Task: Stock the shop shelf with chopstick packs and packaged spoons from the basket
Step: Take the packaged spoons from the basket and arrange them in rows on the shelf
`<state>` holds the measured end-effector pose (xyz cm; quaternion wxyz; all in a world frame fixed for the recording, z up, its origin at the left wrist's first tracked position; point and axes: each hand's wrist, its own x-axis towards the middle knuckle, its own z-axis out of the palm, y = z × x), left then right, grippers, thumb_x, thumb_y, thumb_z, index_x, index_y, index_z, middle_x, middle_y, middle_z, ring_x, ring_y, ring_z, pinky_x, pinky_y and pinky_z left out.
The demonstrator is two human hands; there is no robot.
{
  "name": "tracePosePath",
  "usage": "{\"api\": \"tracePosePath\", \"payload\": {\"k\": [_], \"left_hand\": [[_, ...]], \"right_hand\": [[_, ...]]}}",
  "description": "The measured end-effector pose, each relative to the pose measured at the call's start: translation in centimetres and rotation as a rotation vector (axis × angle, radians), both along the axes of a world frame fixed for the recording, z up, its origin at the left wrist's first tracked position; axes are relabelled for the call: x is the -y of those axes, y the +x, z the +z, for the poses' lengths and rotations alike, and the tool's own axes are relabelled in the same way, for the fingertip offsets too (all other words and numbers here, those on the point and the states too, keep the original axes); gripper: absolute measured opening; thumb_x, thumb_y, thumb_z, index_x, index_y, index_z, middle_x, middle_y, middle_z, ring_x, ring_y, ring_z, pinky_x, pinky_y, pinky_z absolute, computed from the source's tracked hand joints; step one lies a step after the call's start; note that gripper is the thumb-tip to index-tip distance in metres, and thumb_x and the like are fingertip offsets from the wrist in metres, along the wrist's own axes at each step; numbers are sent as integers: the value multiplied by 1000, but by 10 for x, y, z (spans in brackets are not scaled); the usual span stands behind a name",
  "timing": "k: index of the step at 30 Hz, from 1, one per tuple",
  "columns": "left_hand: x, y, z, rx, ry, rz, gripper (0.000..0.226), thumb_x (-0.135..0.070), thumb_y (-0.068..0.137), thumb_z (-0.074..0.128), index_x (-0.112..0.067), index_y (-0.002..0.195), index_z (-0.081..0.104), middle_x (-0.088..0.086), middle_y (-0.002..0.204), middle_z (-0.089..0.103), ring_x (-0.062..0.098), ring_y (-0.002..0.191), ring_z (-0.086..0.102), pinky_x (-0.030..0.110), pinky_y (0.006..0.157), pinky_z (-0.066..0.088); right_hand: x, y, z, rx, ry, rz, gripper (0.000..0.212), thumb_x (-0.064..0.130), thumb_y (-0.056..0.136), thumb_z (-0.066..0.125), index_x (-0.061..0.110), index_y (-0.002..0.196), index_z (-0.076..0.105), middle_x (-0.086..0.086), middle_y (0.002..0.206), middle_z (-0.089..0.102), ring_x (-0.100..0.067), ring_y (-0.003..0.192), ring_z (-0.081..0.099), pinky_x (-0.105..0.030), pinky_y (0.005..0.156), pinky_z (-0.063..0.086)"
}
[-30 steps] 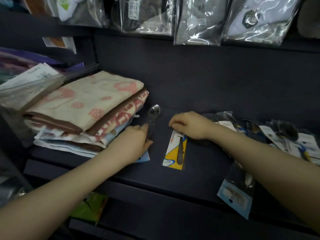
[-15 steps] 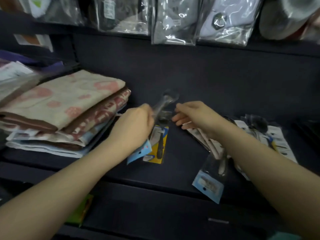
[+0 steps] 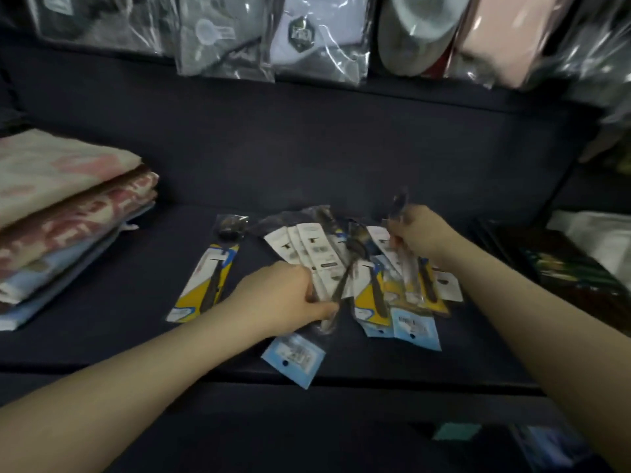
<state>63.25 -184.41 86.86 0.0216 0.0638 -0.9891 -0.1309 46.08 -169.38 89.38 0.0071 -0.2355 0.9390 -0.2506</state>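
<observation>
Several packaged spoons lie fanned on the dark shelf (image 3: 136, 336). My left hand (image 3: 280, 298) pinches the handle end of a spoon pack with a blue header card (image 3: 297, 356) that hangs over the shelf's front edge. My right hand (image 3: 418, 233) grips another clear spoon pack (image 3: 408, 268) near its bowl end, above the pile of yellow and white backed packs (image 3: 317, 257). A single yellow-carded spoon pack (image 3: 208, 278) lies apart to the left. No basket or chopstick packs show.
Folded towels (image 3: 65, 213) are stacked at the shelf's left. Bagged goods (image 3: 317, 39) hang from the shelf above. Dark boxed items (image 3: 563, 264) and a white bag (image 3: 594, 233) sit at the right. A lower shelf lies beneath.
The view and both hands have shifted right, from beside the towels to the spoon pile. My left hand carried its blue-carded pack along; my right hand now holds a pack.
</observation>
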Motion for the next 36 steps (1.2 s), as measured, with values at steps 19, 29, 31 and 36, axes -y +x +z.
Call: {"api": "tracePosePath", "payload": {"k": [19, 29, 31, 36], "left_hand": [[28, -10, -7, -195, 10, -104, 44, -17, 93, 45, -23, 136, 42, 0, 139, 48, 13, 128, 43, 16, 102, 28], [80, 2, -14, 41, -186, -155, 52, -30, 97, 37, -22, 145, 21, -7, 157, 9, 8, 142, 14, 13, 109, 8], [90, 11, -17, 8, -239, -66, 56, -37, 95, 39, -22, 146, 19, -3, 157, 7, 13, 143, 12, 24, 115, 13], [107, 25, -24, 62, -237, 76, 60, -46, 94, 35, -23, 146, 19, 4, 156, 16, 22, 142, 19, 29, 113, 20]], "right_hand": [[32, 11, -16, -1, 483, 607, 59, 33, 97, 44, 21, 149, 21, -1, 155, 27, -20, 140, 30, -23, 105, 27], [59, 58, -17, -300, 484, 691, 48, 41, 97, 35, 29, 144, 33, -2, 157, 23, -22, 144, 21, -38, 116, 19], [70, 67, -19, -343, 556, 660, 59, 57, 93, 31, 32, 146, 26, -2, 153, 28, -25, 139, 28, -41, 110, 27], [106, 67, -24, -169, 499, 315, 77, 70, 83, 38, 18, 140, 35, -13, 153, 17, -39, 136, 25, -49, 106, 33]]}}
